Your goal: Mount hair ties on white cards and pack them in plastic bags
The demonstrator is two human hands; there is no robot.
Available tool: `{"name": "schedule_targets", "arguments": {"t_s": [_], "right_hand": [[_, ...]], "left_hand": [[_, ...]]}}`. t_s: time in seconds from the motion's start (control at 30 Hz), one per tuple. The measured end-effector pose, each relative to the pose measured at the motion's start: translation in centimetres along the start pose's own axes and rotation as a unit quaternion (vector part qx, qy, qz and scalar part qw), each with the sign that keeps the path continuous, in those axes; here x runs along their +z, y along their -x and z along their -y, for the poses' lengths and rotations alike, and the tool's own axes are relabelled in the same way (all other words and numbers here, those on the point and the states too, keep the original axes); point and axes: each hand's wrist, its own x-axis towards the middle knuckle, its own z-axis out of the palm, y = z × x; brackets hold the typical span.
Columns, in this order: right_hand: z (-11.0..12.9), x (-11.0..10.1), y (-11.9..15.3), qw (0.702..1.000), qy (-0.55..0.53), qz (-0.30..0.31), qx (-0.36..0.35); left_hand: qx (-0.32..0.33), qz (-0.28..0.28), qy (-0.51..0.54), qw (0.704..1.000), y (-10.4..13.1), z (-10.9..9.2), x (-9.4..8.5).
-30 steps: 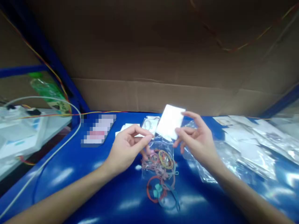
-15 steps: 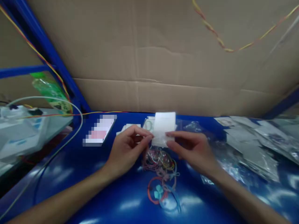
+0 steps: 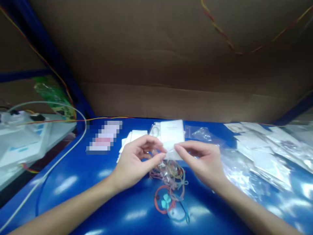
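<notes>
One white rectangular paper card [image 3: 171,129], faint print near its top: upright between the two hands, lower part behind a hazy clear film. Right hand [image 3: 204,160]: thumb and fingers pinched on its lower right side. Left hand [image 3: 135,160]: fingertips at its lower left; grip cannot be told. Hands apart. Coloured elastic loops [image 3: 164,212]: below, on glossy blue tabletop [image 3: 117,205].

Green bottle [image 3: 51,94], tilted, beside blue post [image 3: 57,62]; white cable [image 3: 39,102] arching past; red-yellow wire [image 3: 221,32] sagging across brown cardboard [image 3: 158,68].
</notes>
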Motion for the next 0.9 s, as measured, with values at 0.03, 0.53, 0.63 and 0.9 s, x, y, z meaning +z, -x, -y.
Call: {"name": "schedule_targets", "arguments": {"t_s": [0.03,0.53,0.63,0.9], "right_hand": [[0.0,0.0,0.0,1.0,0.001,0.001,0.004],[0.5,-0.2,-0.1,1.0,0.021,0.004,0.002],[0.9,-1.4,-0.9,0.999,0.03,-0.022,-0.01],[1.6,-4.7,-6.3,0.994,-0.105,-0.014,0.034]], "left_hand": [[0.003,-0.008,-0.012,1.0,0.0,0.0,0.0],[0.056,0.032,-0.118,0.991,0.3,0.0,-0.1],[0.026,0.027,-0.064,0.997,0.2,-0.1,0.0],[-0.015,0.027,0.038,0.999,-1.8,-0.6,0.4]]}}
